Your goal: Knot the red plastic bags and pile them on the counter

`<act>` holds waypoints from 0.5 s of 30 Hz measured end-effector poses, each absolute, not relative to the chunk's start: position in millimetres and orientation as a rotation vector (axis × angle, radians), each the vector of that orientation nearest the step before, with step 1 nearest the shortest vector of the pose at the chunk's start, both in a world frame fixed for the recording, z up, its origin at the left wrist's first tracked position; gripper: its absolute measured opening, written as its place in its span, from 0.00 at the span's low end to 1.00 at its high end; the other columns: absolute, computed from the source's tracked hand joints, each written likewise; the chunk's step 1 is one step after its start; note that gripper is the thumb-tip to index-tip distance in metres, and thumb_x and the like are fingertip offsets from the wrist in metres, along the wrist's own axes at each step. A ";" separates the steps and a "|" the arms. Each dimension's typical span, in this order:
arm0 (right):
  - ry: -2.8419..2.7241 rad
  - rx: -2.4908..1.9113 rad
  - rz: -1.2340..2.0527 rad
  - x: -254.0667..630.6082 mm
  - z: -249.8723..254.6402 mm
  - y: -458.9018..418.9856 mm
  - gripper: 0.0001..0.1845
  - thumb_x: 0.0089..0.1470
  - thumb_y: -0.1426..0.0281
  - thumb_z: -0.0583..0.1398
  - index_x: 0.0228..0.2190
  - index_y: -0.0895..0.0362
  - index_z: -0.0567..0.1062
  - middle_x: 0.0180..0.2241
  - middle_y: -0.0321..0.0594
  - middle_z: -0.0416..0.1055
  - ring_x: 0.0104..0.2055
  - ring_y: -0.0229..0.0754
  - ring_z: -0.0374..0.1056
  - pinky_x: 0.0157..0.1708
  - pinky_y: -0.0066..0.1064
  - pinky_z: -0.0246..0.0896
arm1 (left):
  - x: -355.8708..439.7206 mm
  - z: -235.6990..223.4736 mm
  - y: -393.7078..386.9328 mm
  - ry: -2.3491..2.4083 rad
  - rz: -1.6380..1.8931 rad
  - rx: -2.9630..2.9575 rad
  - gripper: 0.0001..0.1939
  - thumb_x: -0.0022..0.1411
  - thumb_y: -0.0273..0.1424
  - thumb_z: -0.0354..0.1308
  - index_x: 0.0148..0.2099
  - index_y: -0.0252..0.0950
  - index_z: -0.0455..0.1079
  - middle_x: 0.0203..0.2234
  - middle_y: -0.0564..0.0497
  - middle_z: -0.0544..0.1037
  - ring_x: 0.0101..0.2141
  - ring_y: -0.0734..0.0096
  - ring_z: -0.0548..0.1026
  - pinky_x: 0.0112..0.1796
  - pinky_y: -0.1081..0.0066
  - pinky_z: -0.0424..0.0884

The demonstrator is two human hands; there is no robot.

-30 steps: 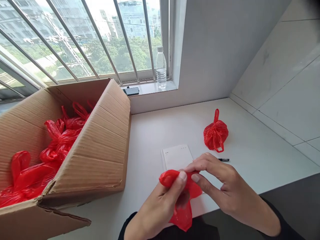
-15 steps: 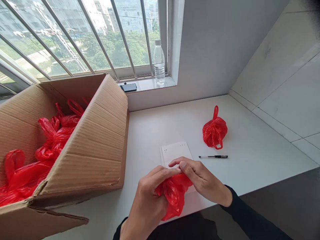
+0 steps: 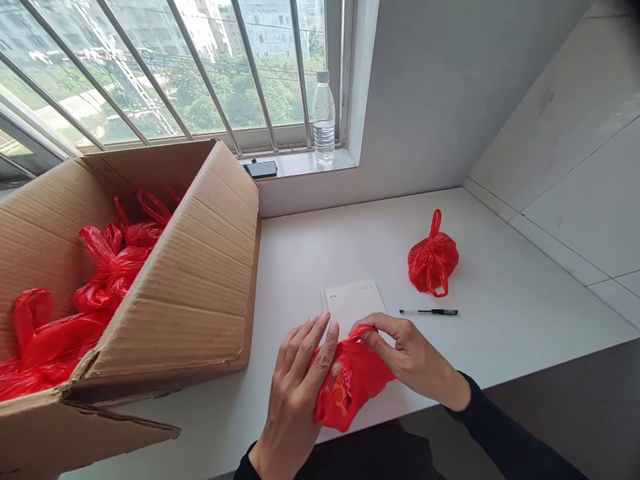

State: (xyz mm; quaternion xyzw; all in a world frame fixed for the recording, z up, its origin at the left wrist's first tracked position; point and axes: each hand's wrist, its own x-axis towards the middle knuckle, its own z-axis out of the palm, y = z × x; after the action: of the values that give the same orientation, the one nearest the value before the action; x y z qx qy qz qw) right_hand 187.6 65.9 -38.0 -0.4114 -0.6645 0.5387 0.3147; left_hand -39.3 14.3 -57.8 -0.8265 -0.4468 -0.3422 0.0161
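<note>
1. The right hand (image 3: 413, 357), at the near right corner of the paper pad, had its thumb and forefinger clamped on the gathered upper edge of a thin red bag (image 3: 367, 373).
2. The left hand (image 3: 295, 393) lay against the bag's left side, to the near left of the pad, with several fingers stretched out straight; I cannot tell whether it gripped the plastic, as part of it was hidden.
3. The bag was held between both hands over the near part of the pad, covering it. An orange, patterned thing showed at the bag's front, too unclear to name.
4. The white paper pad (image 3: 353, 298) lay flat on a white table (image 3: 310, 247), small dark marks along its far edge.
5. Just right of the pad lay a black-and-clear pen (image 3: 429, 312).
6. Beyond the pen, to the far right of the pad, sat a knotted red bag (image 3: 433, 262) with two loops sticking out.
7. Left of the pad stood an open cardboard box (image 3: 195, 287) with more red bags (image 3: 105, 280) piled inside.
8. Well beyond the pad, on the windowsill (image 3: 300, 163), were an upright, partly filled water bottle (image 3: 325, 123) and, left of it, a dark phone (image 3: 263, 169).
</note>
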 end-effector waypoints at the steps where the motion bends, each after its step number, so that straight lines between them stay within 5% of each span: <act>1: -1.756 -1.144 1.366 196.1 -43.2 66.6 0.16 0.71 0.58 0.55 0.42 0.50 0.80 0.40 0.35 0.77 0.44 0.41 0.72 0.44 0.31 0.64 | -46.2 -64.6 8.5 -1.435 -1.034 -2.571 0.33 0.70 0.17 0.52 0.74 0.35 0.54 0.65 0.37 0.68 0.66 0.51 0.63 0.62 0.49 0.63; 8: -1.579 -1.447 1.321 233.0 -85.3 60.7 0.22 0.69 0.52 0.55 0.52 0.50 0.78 0.52 0.43 0.77 0.55 0.49 0.72 0.55 0.41 0.68 | -69.5 -102.8 -32.5 -2.042 -1.000 -2.487 0.28 0.76 0.28 0.46 0.74 0.48 0.54 0.67 0.50 0.67 0.66 0.61 0.63 0.61 0.58 0.66; 15: -1.851 -1.134 1.022 178.1 -96.4 28.6 0.23 0.73 0.65 0.50 0.65 0.45 0.64 0.67 0.39 0.62 0.70 0.47 0.56 0.69 0.50 0.55 | -16.5 -116.3 -25.5 -1.728 -0.660 -2.650 0.34 0.73 0.26 0.47 0.77 0.33 0.42 0.74 0.44 0.51 0.73 0.54 0.45 0.70 0.51 0.43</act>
State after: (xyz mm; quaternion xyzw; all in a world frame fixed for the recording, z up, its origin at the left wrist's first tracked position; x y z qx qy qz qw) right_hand 178.1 28.6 -96.4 -0.4403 -0.7191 0.3970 0.3626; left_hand -16.5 -25.5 -116.3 -0.8192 -0.5342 -0.2039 -0.0450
